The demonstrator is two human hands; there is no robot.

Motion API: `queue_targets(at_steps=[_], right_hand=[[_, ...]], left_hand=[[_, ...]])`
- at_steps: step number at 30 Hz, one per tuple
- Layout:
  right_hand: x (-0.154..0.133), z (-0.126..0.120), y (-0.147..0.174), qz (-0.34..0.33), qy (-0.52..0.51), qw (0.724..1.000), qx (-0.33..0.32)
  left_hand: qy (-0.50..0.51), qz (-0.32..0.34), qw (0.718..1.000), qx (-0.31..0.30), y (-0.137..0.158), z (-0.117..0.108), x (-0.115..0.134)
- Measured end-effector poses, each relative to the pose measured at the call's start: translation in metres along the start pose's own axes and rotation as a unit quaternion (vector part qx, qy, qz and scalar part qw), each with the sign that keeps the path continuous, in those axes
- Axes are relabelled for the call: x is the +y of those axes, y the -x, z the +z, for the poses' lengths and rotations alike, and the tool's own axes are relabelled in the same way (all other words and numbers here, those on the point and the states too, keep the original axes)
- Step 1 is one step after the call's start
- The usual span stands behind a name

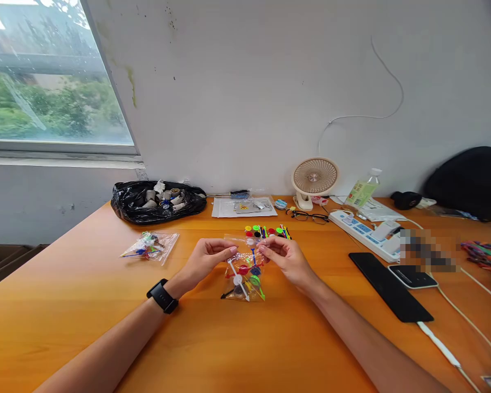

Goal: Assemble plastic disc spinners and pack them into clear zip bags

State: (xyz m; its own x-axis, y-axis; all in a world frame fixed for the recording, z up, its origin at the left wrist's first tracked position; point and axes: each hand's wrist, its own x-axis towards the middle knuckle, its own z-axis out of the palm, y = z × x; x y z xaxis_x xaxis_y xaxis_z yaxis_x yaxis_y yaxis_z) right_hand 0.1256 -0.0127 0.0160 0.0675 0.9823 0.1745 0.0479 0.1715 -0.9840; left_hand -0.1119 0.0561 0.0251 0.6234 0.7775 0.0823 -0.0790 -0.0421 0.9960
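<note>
Between my hands hangs a clear plastic bag (245, 286) holding several small coloured parts, discs with arrow-like pointers in white, red, green, blue and black. My left hand (207, 259) pinches the bag's upper left edge between thumb and fingers. On the opposite side, my right hand (288, 259) pinches the upper right edge. Behind the bag, loose coloured discs and pointers (280, 231) lie on the table, partly hidden by my right hand. Off to the left rests another clear bag (149, 246) with similar coloured parts inside.
A black plastic bag (125, 204) of rubbish sits at the back left. Along the back stand a small fan (315, 177), glasses (311, 216) and a bottle (362, 191). A power strip (364, 234), a black phone (388, 286) and cables occupy the right side.
</note>
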Motion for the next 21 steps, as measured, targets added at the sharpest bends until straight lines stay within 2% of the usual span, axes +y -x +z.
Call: queue_targets(at_steps=[9,16,21], right_hand=[[-0.004,-0.001,0.001,-0.031,-0.002,1.000,-0.003],[-0.009,-0.001,0.003,-0.009,-0.024,1.000,-0.007],[-0.008,0.000,0.004,0.013,-0.073,0.997,0.013]], left_hand=[[0.007,0.031,0.999,0.032,-0.004,-0.008,-0.002],[-0.025,0.056,0.997,0.040,-0.004,-0.016,0.002],[0.026,0.043,0.998,0.043,-0.004,-0.014,-0.004]])
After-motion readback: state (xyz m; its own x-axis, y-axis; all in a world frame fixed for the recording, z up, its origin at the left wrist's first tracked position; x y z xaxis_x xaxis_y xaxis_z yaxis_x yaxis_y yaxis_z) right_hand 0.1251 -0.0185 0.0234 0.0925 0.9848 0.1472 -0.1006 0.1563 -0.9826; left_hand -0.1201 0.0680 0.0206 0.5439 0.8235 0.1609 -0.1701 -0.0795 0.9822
